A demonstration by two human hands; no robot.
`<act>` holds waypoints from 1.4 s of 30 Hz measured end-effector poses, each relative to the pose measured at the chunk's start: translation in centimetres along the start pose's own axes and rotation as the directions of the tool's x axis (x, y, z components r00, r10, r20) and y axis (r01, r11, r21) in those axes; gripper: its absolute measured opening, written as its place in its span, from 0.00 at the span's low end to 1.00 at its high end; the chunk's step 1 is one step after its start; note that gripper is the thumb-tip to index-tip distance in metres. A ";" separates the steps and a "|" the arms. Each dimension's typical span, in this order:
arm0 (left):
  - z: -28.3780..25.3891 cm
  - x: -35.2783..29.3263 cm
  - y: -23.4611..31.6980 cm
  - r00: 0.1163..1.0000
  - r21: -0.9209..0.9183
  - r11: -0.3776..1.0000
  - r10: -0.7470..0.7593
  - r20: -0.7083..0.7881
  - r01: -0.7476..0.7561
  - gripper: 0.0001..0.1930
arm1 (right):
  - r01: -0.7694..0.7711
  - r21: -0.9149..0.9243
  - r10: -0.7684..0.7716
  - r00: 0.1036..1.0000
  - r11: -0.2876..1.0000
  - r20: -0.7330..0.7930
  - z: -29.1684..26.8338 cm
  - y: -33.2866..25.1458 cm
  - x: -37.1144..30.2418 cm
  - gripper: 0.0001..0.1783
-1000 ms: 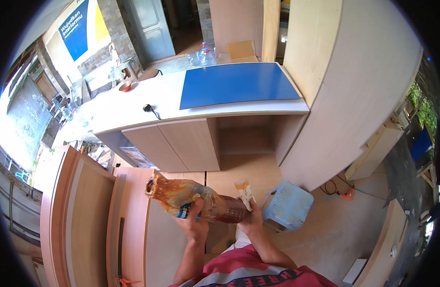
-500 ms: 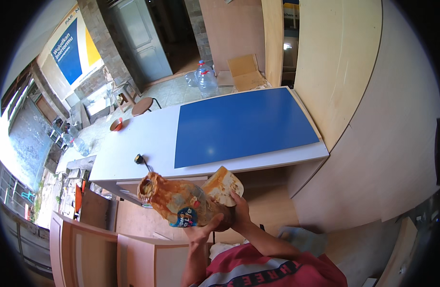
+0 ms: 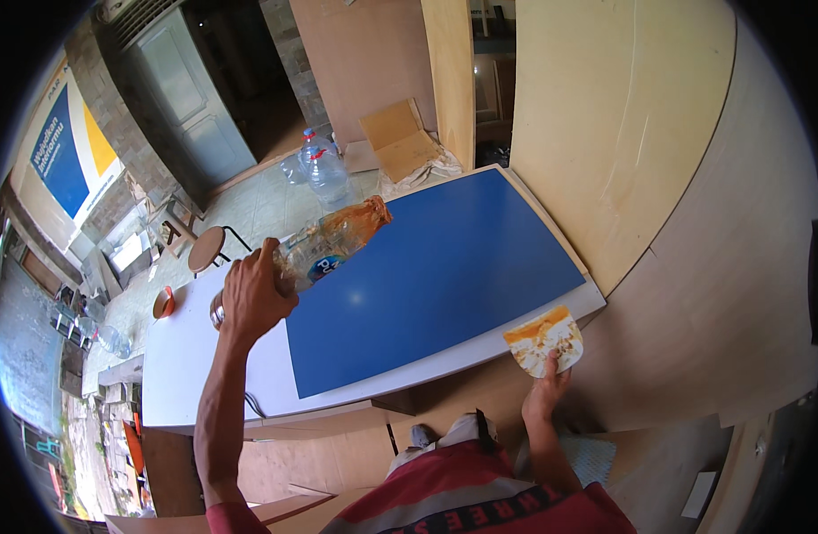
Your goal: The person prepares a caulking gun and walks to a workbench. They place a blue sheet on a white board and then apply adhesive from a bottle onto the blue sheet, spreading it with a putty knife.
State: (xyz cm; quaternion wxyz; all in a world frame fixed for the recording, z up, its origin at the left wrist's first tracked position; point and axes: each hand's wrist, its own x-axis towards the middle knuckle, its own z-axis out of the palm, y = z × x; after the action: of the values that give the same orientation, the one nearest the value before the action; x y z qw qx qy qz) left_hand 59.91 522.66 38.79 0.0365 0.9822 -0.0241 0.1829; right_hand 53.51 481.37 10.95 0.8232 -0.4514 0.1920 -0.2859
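Note:
My left hand (image 3: pixel 256 292) is wrapped round a large clear plastic bottle (image 3: pixel 324 247) with a blue label. Its cut end is coated in orange-brown, glue-like residue and points to the far right, over the blue sheet (image 3: pixel 436 276). The sheet lies on a white tabletop (image 3: pixel 191 356). Beyond the sheet's near right corner, my right hand (image 3: pixel 546 396) pinches a flat, pale spreader (image 3: pixel 544 343) with a rounded edge. Orange-brown smears cover the spreader's face. Whether anything flows from the bottle cannot be made out.
An orange bowl (image 3: pixel 164 303) sits at the table's left edge, by a round stool (image 3: pixel 207 249). Large clear water jugs (image 3: pixel 329 178) and folded cardboard (image 3: pixel 396 147) are on the floor beyond. Tall wood panels (image 3: pixel 614 116) lean at the right.
My hands have parted. The bottle has swung up and over the table in my left hand, its cut end now turned right. My right hand has carried the spreader to the right.

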 end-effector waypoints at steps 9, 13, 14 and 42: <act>6.7 16.5 2.9 0.947 0.290 0.904 0.276 0.164 -0.314 0.35 | 0.064 0.058 -0.050 0.976 0.996 -0.212 0.5 0.8 2.9 0.29; 9.7 23.0 6.8 0.935 0.340 0.877 0.280 0.215 -0.341 0.31 | 0.138 -0.066 -0.149 0.967 0.988 -0.205 1.1 -0.9 5.9 0.28; 10.4 24.2 7.5 0.931 0.359 0.862 0.300 0.206 -0.357 0.29 | 0.135 -0.101 -0.155 0.962 0.986 -0.224 0.9 -1.2 6.8 0.27; 15.6 34.8 18.2 0.941 0.420 0.844 0.322 0.099 -0.333 0.23 | 0.031 -0.111 -0.049 0.984 0.993 -0.169 2.1 -3.4 14.6 0.25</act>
State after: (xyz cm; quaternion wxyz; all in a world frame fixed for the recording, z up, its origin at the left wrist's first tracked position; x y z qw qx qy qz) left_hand 96.85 502.07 37.97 -0.2135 0.9492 -0.1509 0.1752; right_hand 64.85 471.80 14.08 0.7720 -0.4729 0.2682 -0.3294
